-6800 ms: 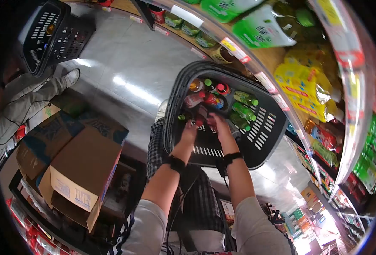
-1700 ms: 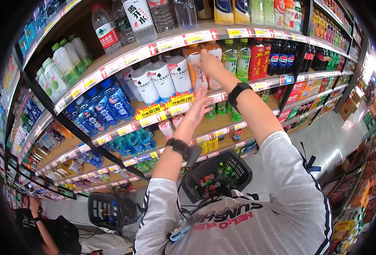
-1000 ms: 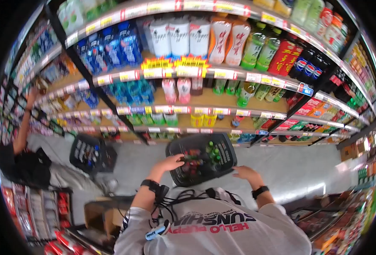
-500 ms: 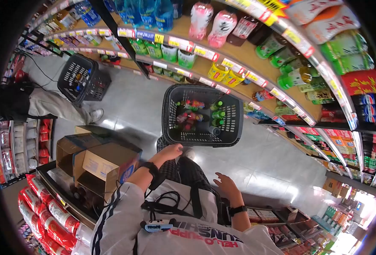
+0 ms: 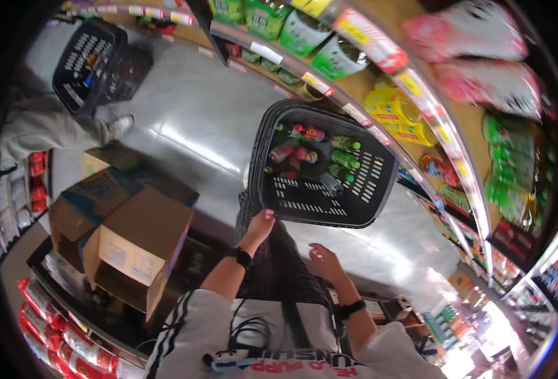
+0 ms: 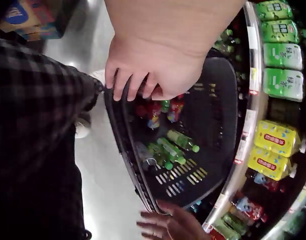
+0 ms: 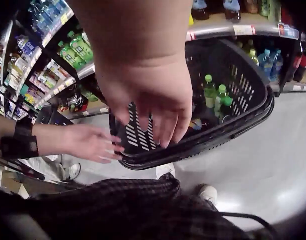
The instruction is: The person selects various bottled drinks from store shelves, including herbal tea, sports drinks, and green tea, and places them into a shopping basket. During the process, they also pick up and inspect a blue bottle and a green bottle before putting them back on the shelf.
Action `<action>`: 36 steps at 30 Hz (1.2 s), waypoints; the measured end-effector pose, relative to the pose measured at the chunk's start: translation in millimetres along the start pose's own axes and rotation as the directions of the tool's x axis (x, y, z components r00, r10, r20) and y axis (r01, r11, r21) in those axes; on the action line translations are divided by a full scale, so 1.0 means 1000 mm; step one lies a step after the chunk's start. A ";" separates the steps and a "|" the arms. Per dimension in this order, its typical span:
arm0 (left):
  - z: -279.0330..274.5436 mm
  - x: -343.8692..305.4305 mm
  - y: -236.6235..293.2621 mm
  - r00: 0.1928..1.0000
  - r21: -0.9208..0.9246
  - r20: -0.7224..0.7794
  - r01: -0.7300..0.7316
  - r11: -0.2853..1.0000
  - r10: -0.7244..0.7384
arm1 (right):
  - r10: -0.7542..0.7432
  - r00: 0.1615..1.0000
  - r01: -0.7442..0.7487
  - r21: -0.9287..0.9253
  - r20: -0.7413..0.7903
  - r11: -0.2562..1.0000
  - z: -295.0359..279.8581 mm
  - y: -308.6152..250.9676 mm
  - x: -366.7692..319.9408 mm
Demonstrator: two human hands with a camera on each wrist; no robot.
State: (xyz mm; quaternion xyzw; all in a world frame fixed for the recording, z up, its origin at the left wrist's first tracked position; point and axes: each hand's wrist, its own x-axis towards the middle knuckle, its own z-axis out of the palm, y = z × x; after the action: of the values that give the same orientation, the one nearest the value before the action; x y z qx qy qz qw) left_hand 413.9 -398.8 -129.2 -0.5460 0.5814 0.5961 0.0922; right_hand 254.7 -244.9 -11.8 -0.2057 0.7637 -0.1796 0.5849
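A black shopping basket [image 5: 380,189] on the grey floor holds several drink bottles. Green-capped bottles [image 5: 344,158] lie toward one side, and red-labelled bottles [image 5: 306,153] lie in the corner nearer the other person. My left hand [image 5: 260,226] is at the basket's near rim, fingers relaxed; in the left wrist view its fingertips overlap the rim [image 6: 124,125]. To its right, my right hand [image 5: 327,260] hangs below the near edge with loosely bent fingers and holds nothing. Seen from the right wrist, that hand [image 7: 153,107] covers part of the basket.
Drink shelves [image 5: 411,82] curve along the right, close beside the basket. Cardboard boxes [image 5: 140,221] stand at left above red packages [image 5: 71,341]. Farther back are a second basket [image 5: 89,69] and another person's leg [image 5: 58,132].
Both hands have come down from the shelf bottles to the basket's near side. Over the last half second the view has swung, and the basket appears slightly right and lower.
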 end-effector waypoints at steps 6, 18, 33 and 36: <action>0.042 0.122 -0.007 0.986 -0.166 0.162 0.052 0.985 -0.025 | -0.167 0.968 0.127 -0.207 -0.186 0.970 0.027 0.048 0.161; 0.099 0.210 -0.028 0.968 -0.015 -0.064 0.243 0.970 -0.243 | 0.052 0.971 -0.167 0.506 0.234 0.846 0.044 0.122 0.382; 0.101 0.173 -0.041 0.861 -0.590 0.255 0.499 0.635 -0.440 | 0.185 0.978 -0.205 0.265 0.100 0.942 0.021 0.081 0.322; 0.091 0.147 -0.017 0.867 -0.696 0.272 0.476 0.538 -0.417 | -0.093 0.996 0.093 0.275 -0.012 0.957 0.003 0.055 0.260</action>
State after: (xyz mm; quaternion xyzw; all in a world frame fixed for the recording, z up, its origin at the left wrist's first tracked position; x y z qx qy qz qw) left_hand 320.0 -398.6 -275.5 -0.6425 0.1239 0.7556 0.0314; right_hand 191.5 -335.2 -254.1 -0.1582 0.7205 -0.3113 0.5991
